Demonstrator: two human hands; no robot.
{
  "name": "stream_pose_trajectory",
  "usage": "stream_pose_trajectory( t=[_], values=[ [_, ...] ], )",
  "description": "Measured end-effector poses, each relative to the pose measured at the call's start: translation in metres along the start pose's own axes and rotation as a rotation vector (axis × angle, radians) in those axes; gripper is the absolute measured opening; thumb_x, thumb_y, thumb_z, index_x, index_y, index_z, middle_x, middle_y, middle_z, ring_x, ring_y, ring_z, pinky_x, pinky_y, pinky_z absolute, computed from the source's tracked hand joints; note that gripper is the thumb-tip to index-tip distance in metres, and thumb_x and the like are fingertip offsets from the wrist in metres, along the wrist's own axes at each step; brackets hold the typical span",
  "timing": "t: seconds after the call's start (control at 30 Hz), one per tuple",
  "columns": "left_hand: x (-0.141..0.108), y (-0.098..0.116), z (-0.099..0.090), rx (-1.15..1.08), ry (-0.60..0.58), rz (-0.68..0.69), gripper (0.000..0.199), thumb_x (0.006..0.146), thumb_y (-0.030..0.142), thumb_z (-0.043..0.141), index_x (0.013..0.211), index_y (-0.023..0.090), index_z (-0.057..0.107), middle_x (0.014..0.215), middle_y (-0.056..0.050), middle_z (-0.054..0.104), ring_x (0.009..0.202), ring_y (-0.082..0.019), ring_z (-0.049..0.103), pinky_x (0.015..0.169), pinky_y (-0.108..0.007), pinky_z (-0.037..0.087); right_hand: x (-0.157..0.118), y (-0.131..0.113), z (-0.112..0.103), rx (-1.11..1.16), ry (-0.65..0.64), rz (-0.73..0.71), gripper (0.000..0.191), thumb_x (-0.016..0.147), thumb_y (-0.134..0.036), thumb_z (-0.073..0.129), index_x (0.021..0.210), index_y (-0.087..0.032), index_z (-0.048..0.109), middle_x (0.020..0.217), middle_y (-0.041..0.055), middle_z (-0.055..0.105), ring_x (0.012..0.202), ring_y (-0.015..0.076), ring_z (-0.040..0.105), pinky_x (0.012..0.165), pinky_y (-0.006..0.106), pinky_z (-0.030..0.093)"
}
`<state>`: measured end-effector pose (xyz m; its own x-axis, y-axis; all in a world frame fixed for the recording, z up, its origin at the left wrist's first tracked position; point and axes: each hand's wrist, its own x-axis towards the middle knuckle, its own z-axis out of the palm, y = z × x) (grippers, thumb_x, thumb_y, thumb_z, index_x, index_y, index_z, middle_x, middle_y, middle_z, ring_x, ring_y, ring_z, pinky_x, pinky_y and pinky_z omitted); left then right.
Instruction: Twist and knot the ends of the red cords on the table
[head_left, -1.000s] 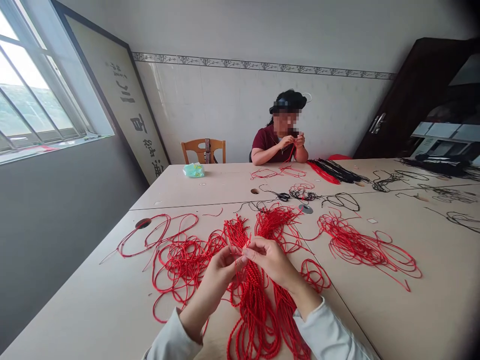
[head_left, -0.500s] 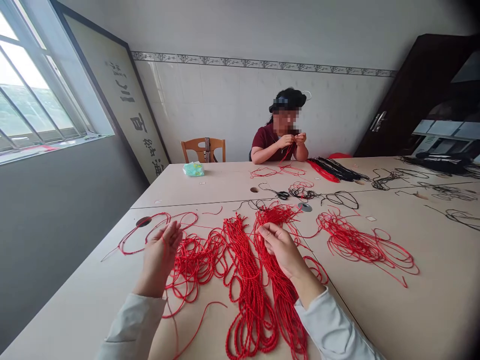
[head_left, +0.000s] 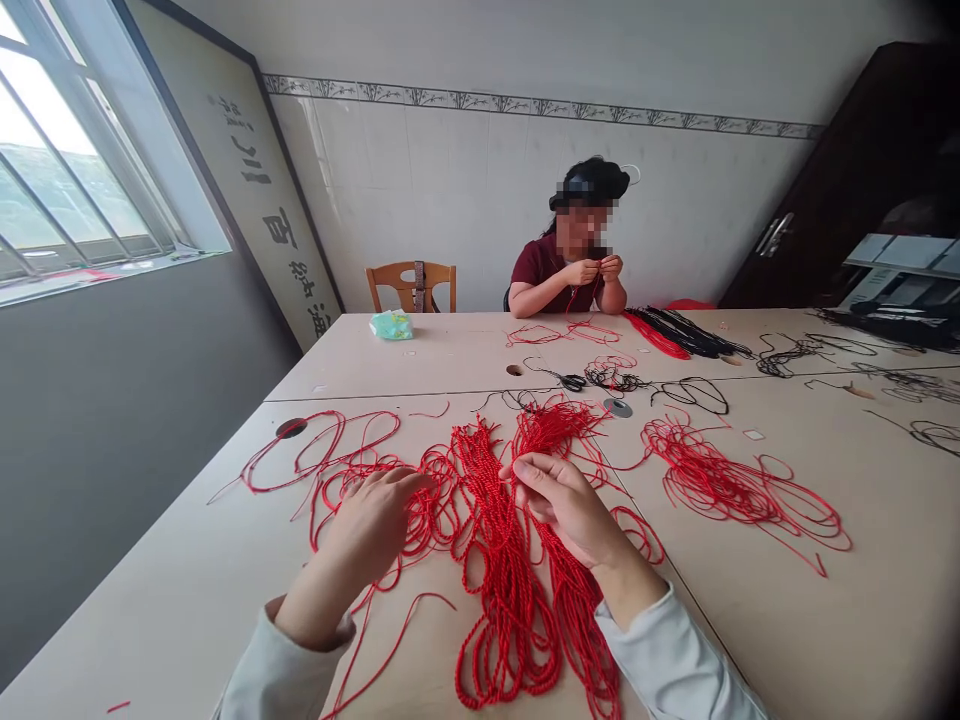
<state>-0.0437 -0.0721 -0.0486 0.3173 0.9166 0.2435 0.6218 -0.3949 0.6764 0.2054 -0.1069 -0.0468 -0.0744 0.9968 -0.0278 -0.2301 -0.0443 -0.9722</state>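
My left hand (head_left: pixel 375 520) hovers palm down over a loose tangle of red cord (head_left: pixel 431 525), its fingers stretched to the right and partly hidden behind the back of the hand. Nothing shows in its grasp. My right hand (head_left: pixel 559 500) pinches a thin red cord at thumb and forefinger; most of that cord is lost against the red behind it. Below and between the hands lies a bundle of braided red cords (head_left: pixel 499 590), looped at the near end. A second red bundle (head_left: pixel 581 620) runs under my right hand.
More red cord (head_left: pixel 720 480) lies to the right. Farther back are black scissors (head_left: pixel 572 382), black cords (head_left: pixel 690 395) and a teal packet (head_left: pixel 391 324). Across the table a person (head_left: pixel 574 270) holds red cord in both hands. A short red scrap (head_left: pixel 118 706) lies near left.
My left hand has gone from closed and raised to stretched out, moving right and lower. My right hand stays pinched in nearly the same place. The view has shifted slightly.
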Motion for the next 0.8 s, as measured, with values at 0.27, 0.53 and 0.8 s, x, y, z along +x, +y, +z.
stream_pose_trajectory(
  t=[0.27, 0.53, 0.8],
  values=[
    [-0.004, 0.052, 0.02, -0.399, -0.157, -0.008, 0.027, 0.087, 0.033, 0.059, 0.11, 0.027, 0.071, 0.104, -0.007, 0.072, 0.098, -0.024, 0.064, 0.087, -0.032, 0.047, -0.005, -0.001, 0.01, -0.086, -0.108, -0.009, 0.025, 0.084, -0.041, 0.065, 0.077, -0.017, 0.062, 0.059, -0.0037, 0.054, 0.051, 0.0078, 0.038, 0.05, 0.023, 0.026],
    [-0.004, 0.052, 0.054, -0.815, -0.207, -0.18, 0.026, 0.081, 0.042, 0.067, 0.082, 0.016, 0.067, 0.066, 0.001, 0.055, 0.058, -0.011, 0.041, 0.053, -0.021, 0.033, -0.004, 0.007, 0.016, -0.245, -0.104, -0.099, 0.015, 0.087, -0.032, 0.06, 0.093, -0.02, 0.057, 0.06, -0.0056, 0.053, 0.056, 0.0106, 0.046, 0.058, 0.025, 0.037],
    [-0.002, 0.056, 0.046, -0.806, -0.187, -0.338, 0.035, 0.068, 0.048, 0.076, 0.07, 0.016, 0.061, 0.054, 0.008, 0.035, 0.048, -0.007, 0.02, 0.045, -0.022, 0.015, -0.003, 0.003, 0.015, -0.298, -0.102, -0.112, 0.012, 0.087, -0.025, 0.056, 0.098, -0.019, 0.058, 0.062, -0.0047, 0.053, 0.06, 0.0121, 0.05, 0.062, 0.026, 0.039]
  ],
)
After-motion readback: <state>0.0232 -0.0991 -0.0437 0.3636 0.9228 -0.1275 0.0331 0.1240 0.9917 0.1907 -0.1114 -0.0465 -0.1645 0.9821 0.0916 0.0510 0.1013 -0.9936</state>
